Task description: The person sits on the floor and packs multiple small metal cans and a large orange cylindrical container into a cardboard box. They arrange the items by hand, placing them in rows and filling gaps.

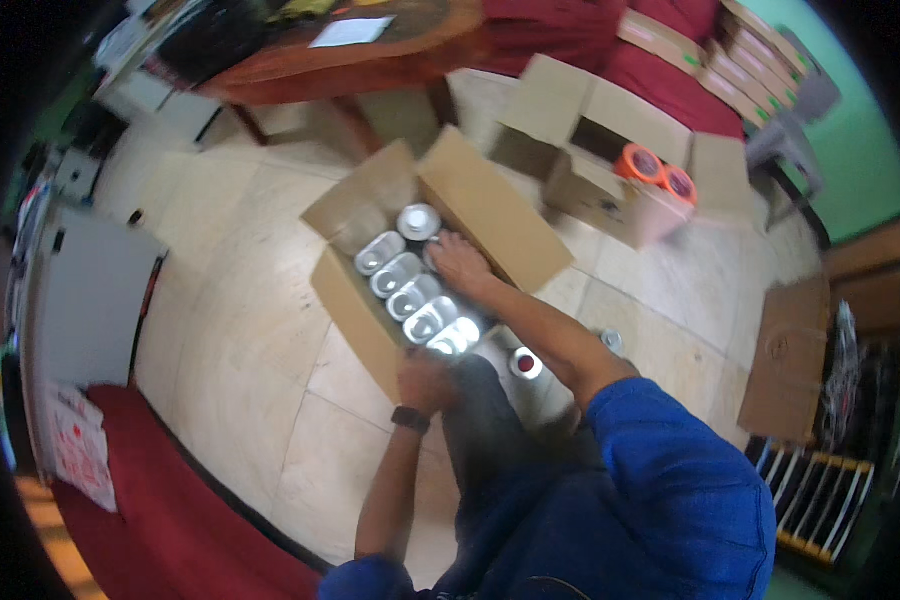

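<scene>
An open cardboard box (495,214) stands on the tiled floor before me, its flaps spread. Inside it several silvery metal cans (394,274) stand in a slanting row, with a round-topped one (419,222) at the far end. My right hand (459,262) reaches into the box beside the row, its fingers at a can that it partly hides; whether it grips the can is unclear. At the near end, my left hand (424,381), with a dark band on the wrist, is at the box's edge, blurred, its fingers hidden. A can with a red cap (526,364) stands on the floor below my right forearm.
Another open carton (596,199) lies beyond, with orange tape rolls (643,164) on it. A small metal item (611,340) is on the floor at right. A wooden table (345,64) stands ahead, a red-covered seat (172,510) at lower left, a cardboard piece (784,360) at far right.
</scene>
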`<state>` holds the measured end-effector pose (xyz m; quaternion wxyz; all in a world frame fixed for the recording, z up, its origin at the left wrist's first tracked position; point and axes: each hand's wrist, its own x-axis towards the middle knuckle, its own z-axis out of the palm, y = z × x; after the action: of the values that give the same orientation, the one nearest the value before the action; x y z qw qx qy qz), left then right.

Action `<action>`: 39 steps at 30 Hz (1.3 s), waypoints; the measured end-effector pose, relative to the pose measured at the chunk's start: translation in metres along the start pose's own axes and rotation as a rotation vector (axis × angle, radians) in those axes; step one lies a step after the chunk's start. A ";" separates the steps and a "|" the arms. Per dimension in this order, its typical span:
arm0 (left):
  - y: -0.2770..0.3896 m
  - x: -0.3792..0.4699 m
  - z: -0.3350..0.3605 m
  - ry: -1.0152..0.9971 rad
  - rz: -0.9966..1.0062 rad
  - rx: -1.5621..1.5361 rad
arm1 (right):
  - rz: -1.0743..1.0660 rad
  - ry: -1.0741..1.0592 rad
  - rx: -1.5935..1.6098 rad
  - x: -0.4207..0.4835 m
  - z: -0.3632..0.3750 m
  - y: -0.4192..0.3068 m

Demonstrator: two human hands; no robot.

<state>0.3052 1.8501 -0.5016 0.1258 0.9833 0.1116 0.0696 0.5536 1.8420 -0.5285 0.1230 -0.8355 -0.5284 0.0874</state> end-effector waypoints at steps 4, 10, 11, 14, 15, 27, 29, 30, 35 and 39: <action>0.003 0.002 -0.009 -0.082 0.062 0.117 | -0.148 0.253 0.235 -0.077 -0.060 0.001; 0.012 0.010 -0.027 -0.127 0.045 0.119 | 0.277 0.537 0.520 -0.260 -0.134 0.079; 0.013 0.011 -0.030 -0.096 0.061 0.136 | 0.408 0.585 0.486 -0.289 -0.132 0.096; 0.020 0.011 -0.036 -0.224 0.002 0.181 | 0.862 0.292 0.207 -0.365 -0.099 0.116; 0.028 0.006 -0.036 -0.145 -0.007 0.184 | 0.982 0.157 0.223 -0.385 -0.084 0.112; 0.180 0.014 0.151 -0.338 -0.129 -0.080 | 1.294 -0.279 0.329 -0.452 -0.018 0.068; 0.160 0.030 0.197 -0.421 -0.220 -0.170 | 1.299 -0.282 0.332 -0.449 -0.022 0.071; 0.152 0.028 0.213 -0.413 -0.256 -0.245 | 1.320 -0.323 0.330 -0.449 -0.024 0.072; 0.148 0.029 0.160 -0.574 -0.120 -0.661 | 1.325 -0.303 0.298 -0.445 -0.023 0.071; 0.163 0.031 -0.028 -0.468 0.177 -0.478 | 1.336 -0.312 0.251 -0.442 -0.021 0.071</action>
<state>0.3634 1.7101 -0.4286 0.3681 0.9213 -0.0256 -0.1229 0.4322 1.4110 -0.5222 0.0613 -0.9386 0.1016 0.3238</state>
